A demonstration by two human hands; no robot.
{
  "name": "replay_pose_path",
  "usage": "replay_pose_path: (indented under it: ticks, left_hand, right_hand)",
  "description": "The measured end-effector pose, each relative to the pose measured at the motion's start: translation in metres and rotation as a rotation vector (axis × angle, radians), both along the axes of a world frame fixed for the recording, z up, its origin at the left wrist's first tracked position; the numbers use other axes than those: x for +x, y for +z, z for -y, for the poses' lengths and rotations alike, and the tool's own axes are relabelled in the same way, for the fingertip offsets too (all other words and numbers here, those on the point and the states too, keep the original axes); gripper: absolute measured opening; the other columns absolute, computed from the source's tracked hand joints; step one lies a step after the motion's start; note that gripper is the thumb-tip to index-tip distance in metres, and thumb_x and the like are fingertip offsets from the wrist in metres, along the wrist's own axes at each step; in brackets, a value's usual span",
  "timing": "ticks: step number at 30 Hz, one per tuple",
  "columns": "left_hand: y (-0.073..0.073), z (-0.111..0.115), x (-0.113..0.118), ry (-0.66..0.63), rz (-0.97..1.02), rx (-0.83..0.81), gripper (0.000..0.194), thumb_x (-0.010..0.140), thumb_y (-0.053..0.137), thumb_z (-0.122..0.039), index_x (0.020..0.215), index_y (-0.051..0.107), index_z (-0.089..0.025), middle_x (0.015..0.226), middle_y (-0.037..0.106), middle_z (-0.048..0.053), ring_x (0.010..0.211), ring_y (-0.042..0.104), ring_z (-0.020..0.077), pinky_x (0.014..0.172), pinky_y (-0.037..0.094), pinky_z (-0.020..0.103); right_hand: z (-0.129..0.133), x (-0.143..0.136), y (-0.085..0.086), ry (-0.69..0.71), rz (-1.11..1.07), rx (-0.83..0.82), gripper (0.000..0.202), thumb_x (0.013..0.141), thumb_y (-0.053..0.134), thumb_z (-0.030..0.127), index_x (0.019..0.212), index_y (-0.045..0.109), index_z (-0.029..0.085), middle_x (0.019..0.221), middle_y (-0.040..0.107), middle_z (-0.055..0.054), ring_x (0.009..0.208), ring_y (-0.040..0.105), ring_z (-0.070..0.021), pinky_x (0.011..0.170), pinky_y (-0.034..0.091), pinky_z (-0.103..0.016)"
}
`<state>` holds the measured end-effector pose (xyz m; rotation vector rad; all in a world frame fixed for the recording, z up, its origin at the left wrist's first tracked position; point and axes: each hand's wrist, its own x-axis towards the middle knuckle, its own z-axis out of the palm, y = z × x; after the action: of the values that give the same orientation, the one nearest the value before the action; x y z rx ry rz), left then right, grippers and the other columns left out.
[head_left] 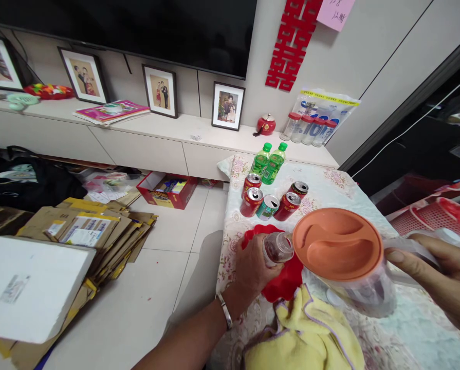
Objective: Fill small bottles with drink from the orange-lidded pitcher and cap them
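My left hand (251, 270) is wrapped round a small clear bottle (277, 247) with no cap on it, its mouth facing up and to the right. My right hand (440, 270) grips the handle of a clear plastic pitcher (372, 293), which is tilted to the left. The edge of the pitcher's orange lid (337, 244) is close to the bottle's mouth; whether they touch, I cannot tell. Beneath the bottle and left hand lies a red scalloped tray (278, 288). A yellow cloth (310, 334) is bunched up at the table's near side.
Several opened drink cans (269, 207) and two green-capped bottles (274, 163) stand beyond the tray on the flowered tablecloth (230, 246). Several red-capped jars (307, 128) are on the low cabinet (152, 128). Flattened cardboard (106, 246) and a white foam box (33, 288) lie at left.
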<state>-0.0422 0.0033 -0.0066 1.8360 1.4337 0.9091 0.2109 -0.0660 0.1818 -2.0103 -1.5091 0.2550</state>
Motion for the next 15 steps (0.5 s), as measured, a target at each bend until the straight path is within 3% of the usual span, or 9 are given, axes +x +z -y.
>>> replay_pose_path:
  ticks: [11, 15]
  left_hand:
    - [-0.0058, 0.0002, 0.0015, 0.013, -0.002, 0.035, 0.058, 0.067, 0.087, -0.030, 0.118, 0.060, -0.025, 0.121, 0.079, 0.009, 0.116, 0.074, 0.0373, 0.117, 0.041, 0.061]
    - [-0.0008, 0.0002, 0.0003, 0.004, 0.005, -0.002, 0.060, 0.067, 0.087, -0.029, 0.121, 0.060, -0.024, 0.121, 0.079, 0.010, 0.117, 0.073, 0.0378, 0.118, 0.039, 0.062]
  right_hand:
    - [0.0021, 0.0014, -0.0003, -0.026, -0.021, -0.026, 0.048, 0.074, 0.076, 0.074, 0.073, 0.065, 0.027, 0.067, 0.064, 0.002, 0.060, 0.052, -0.0178, 0.048, 0.039, -0.028]
    - [0.0028, 0.0024, -0.0010, -0.033, -0.032, -0.033, 0.049, 0.074, 0.076, 0.074, 0.073, 0.064, 0.026, 0.068, 0.065, 0.002, 0.060, 0.053, -0.0178, 0.048, 0.041, -0.027]
